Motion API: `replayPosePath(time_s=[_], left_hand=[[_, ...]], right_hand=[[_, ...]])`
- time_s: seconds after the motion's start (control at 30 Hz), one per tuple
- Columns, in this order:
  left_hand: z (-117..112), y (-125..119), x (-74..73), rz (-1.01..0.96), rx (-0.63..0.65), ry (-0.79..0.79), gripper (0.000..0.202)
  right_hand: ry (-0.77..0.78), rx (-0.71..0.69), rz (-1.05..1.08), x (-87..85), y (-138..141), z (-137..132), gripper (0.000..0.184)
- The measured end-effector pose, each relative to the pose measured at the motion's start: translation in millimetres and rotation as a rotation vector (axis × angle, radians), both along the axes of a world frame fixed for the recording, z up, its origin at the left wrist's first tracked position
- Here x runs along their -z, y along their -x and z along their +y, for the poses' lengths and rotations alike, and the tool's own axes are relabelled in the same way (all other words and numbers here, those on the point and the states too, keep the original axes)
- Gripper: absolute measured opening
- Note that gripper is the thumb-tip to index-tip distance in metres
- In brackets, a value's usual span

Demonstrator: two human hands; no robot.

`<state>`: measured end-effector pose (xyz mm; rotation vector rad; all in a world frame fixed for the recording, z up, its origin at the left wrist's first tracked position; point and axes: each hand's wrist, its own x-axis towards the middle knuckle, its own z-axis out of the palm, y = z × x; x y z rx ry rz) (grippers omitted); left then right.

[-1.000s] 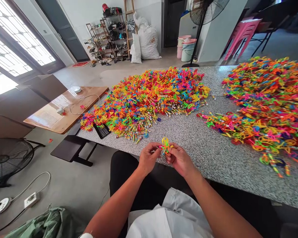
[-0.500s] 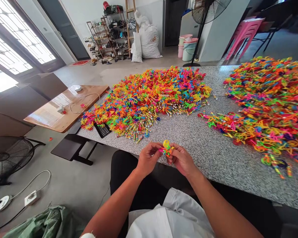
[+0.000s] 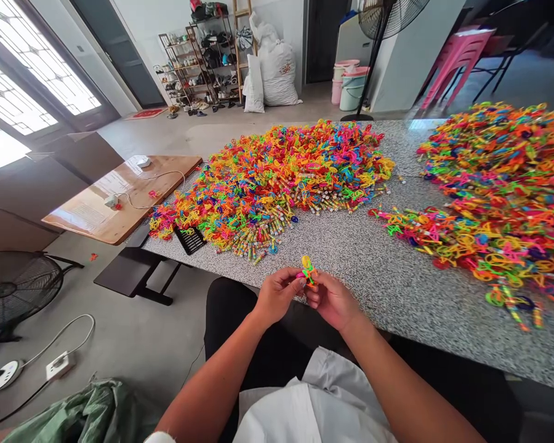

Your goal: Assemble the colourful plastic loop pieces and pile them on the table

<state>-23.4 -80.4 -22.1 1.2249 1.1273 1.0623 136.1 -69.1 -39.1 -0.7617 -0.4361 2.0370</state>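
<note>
A long table (image 3: 341, 240) with a speckled grey top runs across the scene, seen from the seated person's own eyes. On it sit two great mounds of small, brightly coloured plastic pieces in yellow, orange, pink, green, red and blue: the middle heap (image 3: 286, 166), straight ahead, and the right heap (image 3: 503, 203), partly blurred. Beyond the table's left end is a glossy wooden tabletop (image 3: 108, 227). Farther back, a bulging white sack (image 3: 277, 77) stands on the floor. The person's left hand (image 3: 274, 298) and right hand (image 3: 339, 301) meet at the table's near edge, in front of the middle heap. A black slotted tray (image 3: 190, 241) lies against that heap's left front. Smallest of all, a multicoloured plastic cluster (image 3: 308, 271) is held between the two hands: the left thumb and fingers pinch its pink side, and the right thumb and fingers close on its other side.
</note>
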Motion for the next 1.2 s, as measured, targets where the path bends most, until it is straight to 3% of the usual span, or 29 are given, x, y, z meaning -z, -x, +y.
replayPosePath(time_s=[0.1,0.2,0.63,0.77,1.0,1.2], left_hand=[[1,2,-7.6,0.260,-0.020,-0.177,0.027],[2,4,-15.2,0.400,0.007,-0.287,0.023],[4,3,-16.5,0.516,0.073,-0.485,0.022],[1,-1,-20.7,0.486,0.057,-0.399,0.026],[5,-3,-23.8,0.165,0.021,0.033,0.038],[10,0,-24.4,0.101,0.099,0.102,0.038]], right_hand=[[0.065,0.043,0.043,-0.5,4,-3,0.025],[0.105,0.081,0.084,-1.0,8,-5,0.025],[-0.016,0.313,-0.006,-10.5,20,-14,0.028],[-0.048,0.363,-0.075,-10.0,21,-15,0.029],[-0.084,0.356,-0.172,-9.4,23,-15,0.032],[-0.128,0.352,-0.248,-8.0,23,-17,0.031]])
